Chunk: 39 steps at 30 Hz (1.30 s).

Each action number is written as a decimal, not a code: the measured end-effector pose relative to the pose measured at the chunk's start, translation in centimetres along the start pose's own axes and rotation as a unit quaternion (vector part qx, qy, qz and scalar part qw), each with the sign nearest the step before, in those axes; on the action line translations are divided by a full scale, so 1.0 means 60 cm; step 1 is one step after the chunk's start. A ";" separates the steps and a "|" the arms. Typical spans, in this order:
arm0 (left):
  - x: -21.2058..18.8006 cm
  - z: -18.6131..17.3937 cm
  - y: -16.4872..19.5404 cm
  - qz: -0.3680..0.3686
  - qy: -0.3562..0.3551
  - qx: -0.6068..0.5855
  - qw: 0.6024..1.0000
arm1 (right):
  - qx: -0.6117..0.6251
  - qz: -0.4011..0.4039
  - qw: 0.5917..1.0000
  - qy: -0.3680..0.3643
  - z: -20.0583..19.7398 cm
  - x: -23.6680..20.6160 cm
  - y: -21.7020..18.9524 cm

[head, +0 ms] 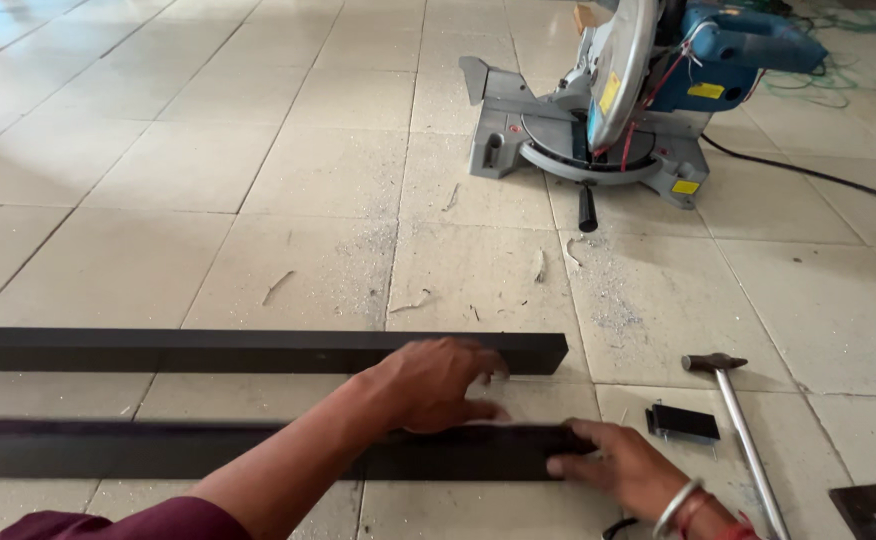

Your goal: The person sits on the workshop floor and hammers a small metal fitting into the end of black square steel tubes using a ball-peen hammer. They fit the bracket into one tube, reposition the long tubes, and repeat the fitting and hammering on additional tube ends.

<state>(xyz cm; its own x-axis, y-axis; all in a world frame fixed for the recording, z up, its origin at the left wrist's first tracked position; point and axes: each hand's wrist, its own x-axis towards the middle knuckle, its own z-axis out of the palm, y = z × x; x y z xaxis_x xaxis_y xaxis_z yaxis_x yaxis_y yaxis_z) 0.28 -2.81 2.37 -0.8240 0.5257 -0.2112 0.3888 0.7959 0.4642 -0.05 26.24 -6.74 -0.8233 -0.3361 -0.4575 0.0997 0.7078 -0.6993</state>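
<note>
Two long dark bars lie side by side across the tiled floor, the far bar (208, 352) and the near bar (108, 448). My left hand (436, 385) reaches in from the lower left and rests on the near bar close to its right end, with the fingertips up against the far bar's edge. My right hand (626, 468), with bangles at the wrist, grips the right end of the near bar with thumb and fingers around it.
A blue and grey mitre saw (598, 110) stands on the floor ahead, its black cable (808, 175) running right. A hammer (743, 420) and a small black block (683, 423) lie right of my hands. A dark frame corner (873, 498) sits bottom right. Sawdust and shavings (358, 270) litter the tiles.
</note>
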 end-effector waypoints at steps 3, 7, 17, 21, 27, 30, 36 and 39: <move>-0.015 0.003 0.012 -0.053 -0.103 -0.039 0.993 | 0.055 0.027 0.998 -0.020 0.003 0.027 0.017; -0.022 0.010 0.013 -0.002 -0.103 0.041 0.994 | 0.145 0.099 0.984 -0.027 0.000 0.046 0.023; 0.004 0.068 0.001 -0.002 -0.021 0.101 0.995 | 0.379 0.211 0.899 0.064 -0.013 0.045 0.025; 0.018 0.070 -0.014 -0.068 -0.009 0.060 0.996 | 0.468 0.180 0.862 0.067 -0.025 0.040 0.012; 0.018 0.075 -0.015 -0.096 0.049 0.069 0.992 | 0.074 0.108 0.962 0.239 -0.013 -0.019 -0.053; 0.023 0.079 -0.018 -0.092 0.042 0.083 0.991 | -0.115 -0.111 0.943 0.291 0.032 -0.054 -0.097; 0.031 0.092 -0.033 -0.077 0.071 0.093 0.990 | -0.293 -0.229 0.917 0.146 0.114 -0.051 -0.163; 0.034 0.094 -0.036 -0.102 0.036 0.078 0.991 | -0.360 -0.160 0.906 0.154 0.099 -0.043 -0.140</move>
<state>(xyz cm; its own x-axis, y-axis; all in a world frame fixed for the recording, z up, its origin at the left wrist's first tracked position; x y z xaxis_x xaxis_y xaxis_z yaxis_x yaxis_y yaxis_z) 0.08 -1.77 -3.91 -0.9175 0.3298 -0.2223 0.2647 0.9235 0.2776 4.55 17.48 -2.93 -0.8736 -0.4848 -0.0424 -0.4708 0.8640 -0.1782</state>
